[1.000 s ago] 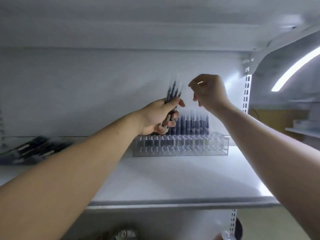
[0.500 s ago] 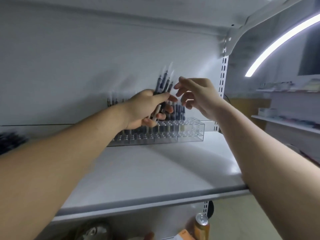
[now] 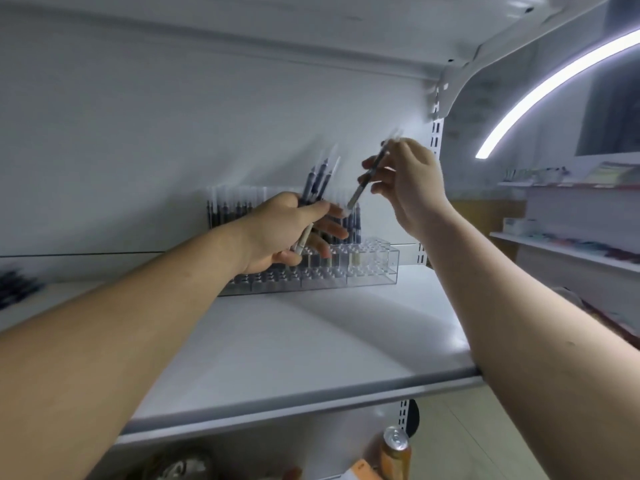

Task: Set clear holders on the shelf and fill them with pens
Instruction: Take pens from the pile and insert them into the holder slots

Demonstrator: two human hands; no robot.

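Pinching slim pen, right hand; left hand grips dark bundle.

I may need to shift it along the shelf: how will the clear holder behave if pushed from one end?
The clear holder is long and low, so it would likely slide on the smooth shelf rather than tip. Its standing pens rise well above it, so a jerk might rattle them.
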